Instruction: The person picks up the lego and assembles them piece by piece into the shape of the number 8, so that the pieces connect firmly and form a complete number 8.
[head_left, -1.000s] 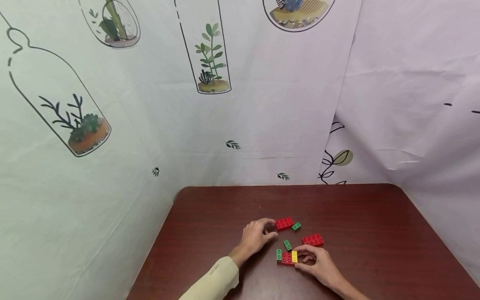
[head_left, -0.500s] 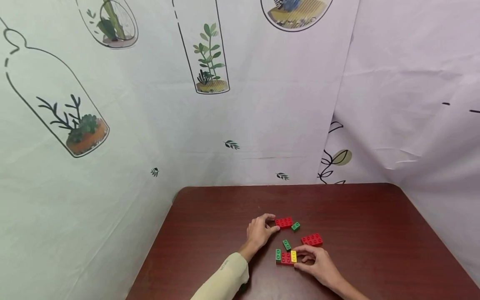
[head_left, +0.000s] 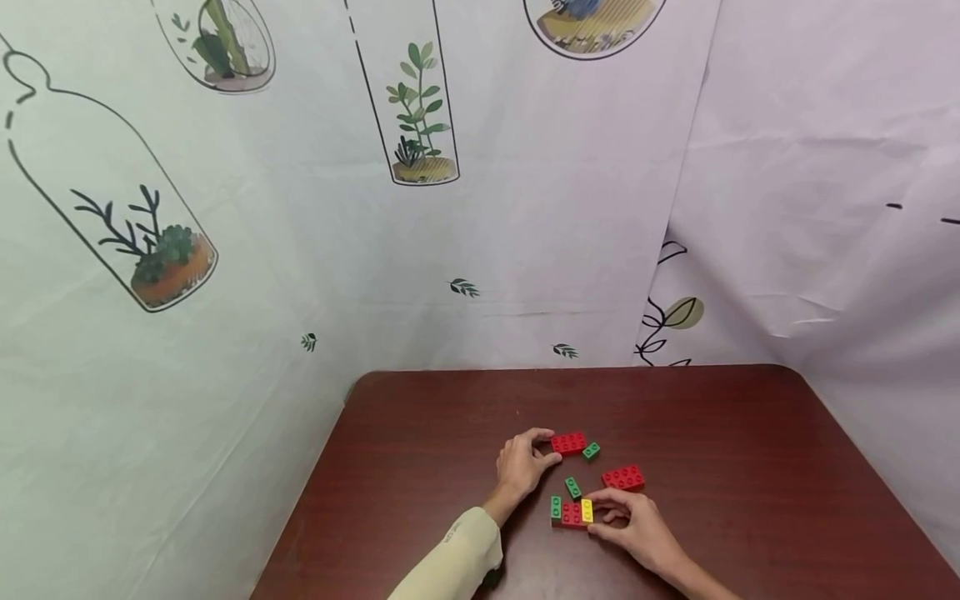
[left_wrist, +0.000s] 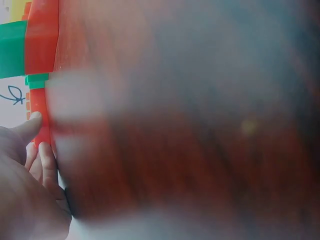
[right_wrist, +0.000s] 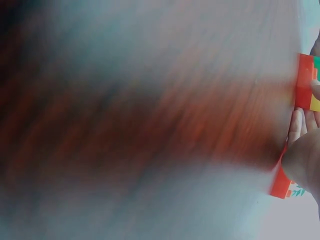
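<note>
Fingers of the left hand (head_left: 519, 463), head view, pinch the left end of the far red brick (head_left: 568, 444); small green brick (head_left: 592, 451) just by its right end. Right hand (head_left: 637, 530) grips the right end of the near stack: red base brick (head_left: 572, 514), yellow brick (head_left: 587, 511) on its right end, end green brick (head_left: 556, 507) on its left. Loose green brick (head_left: 573, 488) behind stack, other red brick (head_left: 622, 478) right of that, all on the brown table (head_left: 420, 475). Left wrist: thumb and fingers at far red brick. Right wrist: stack at frame edge, thumb seemingly against it; mostly blur.
</note>
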